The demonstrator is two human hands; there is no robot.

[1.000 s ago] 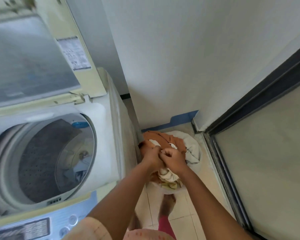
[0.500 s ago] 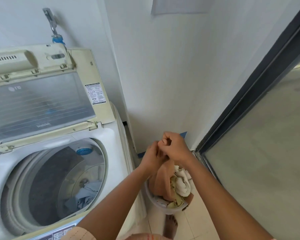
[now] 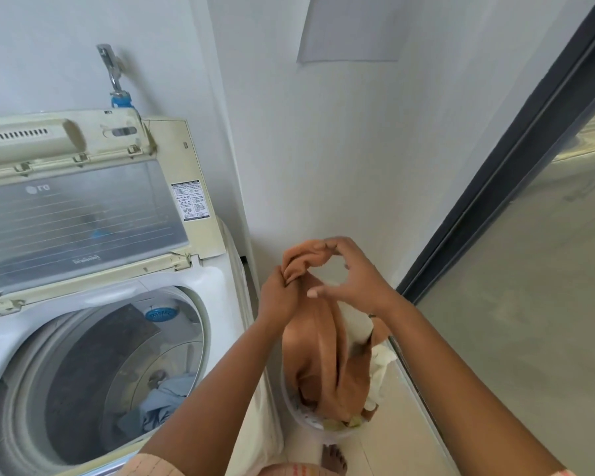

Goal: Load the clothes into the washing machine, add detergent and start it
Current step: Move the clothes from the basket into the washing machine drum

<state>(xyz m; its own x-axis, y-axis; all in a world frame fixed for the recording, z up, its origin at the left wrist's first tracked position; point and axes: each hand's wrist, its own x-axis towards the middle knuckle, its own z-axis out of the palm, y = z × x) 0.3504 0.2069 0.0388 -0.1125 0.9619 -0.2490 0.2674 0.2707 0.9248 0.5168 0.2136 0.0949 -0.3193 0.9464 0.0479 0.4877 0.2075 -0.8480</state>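
Note:
An orange cloth (image 3: 323, 355) hangs in front of me, its lower end still inside the laundry basket (image 3: 310, 424) on the floor. My left hand (image 3: 279, 298) grips the cloth near its top. My right hand (image 3: 354, 276) is curved, with its fingertips touching the cloth's upper fold and its thumb held apart. The top-load washing machine (image 3: 93, 297) stands on the left with its lid (image 3: 76, 214) raised. Blue-grey clothes (image 3: 165, 400) lie at the bottom of its drum. More pale clothes (image 3: 382, 362) sit in the basket behind the orange cloth.
The basket is wedged between the machine's side, a white wall and a dark-framed glass door (image 3: 529, 304) on the right. A tap (image 3: 112, 73) sticks out of the wall above the machine. My bare foot (image 3: 334, 458) stands on the tiled floor by the basket.
Both hands have risen from the basket, pulling the orange cloth up with them. My right hand has loosened from a closed grip to a curved hand touching the cloth's top.

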